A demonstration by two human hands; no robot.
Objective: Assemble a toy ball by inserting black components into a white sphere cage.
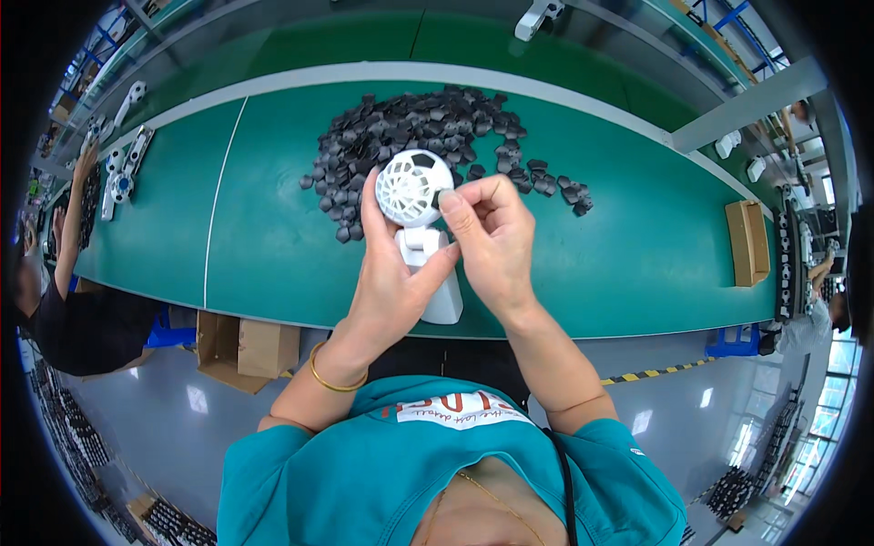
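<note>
One white device, two hands, dark pieces by the score
One left hand and one right hand, with one gold bracelet on the left side; one green counter under a heap too dense to count exactly; one open cardboard box at its right end; two blue stools, one left, one right.

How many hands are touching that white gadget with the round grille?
2: the person's left hand cradles the white gadget from the left; the right hand has its thumb at the head's right edge. No others seem hidden.
</note>
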